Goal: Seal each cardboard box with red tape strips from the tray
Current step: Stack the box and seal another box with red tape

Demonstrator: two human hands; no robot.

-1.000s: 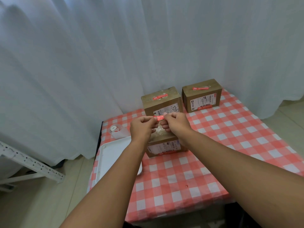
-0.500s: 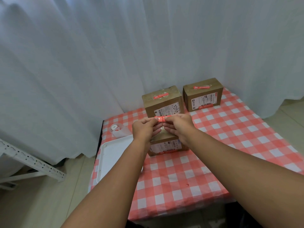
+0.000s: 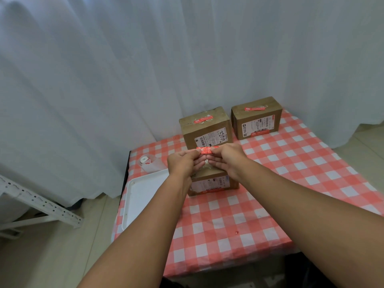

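Above the nearest brown cardboard box (image 3: 214, 180), the left hand (image 3: 184, 163) and right hand (image 3: 227, 157) pinch opposite ends of a short red tape strip (image 3: 207, 150) (white print, slightly creased). It is stretched level between them, clear of the box top.

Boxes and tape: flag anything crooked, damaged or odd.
The red strip on the middle box lies slanted across its top seam, unlike the straight strip on the far right box. A small red scrap lies loose on the checked tablecloth. No damage shows.
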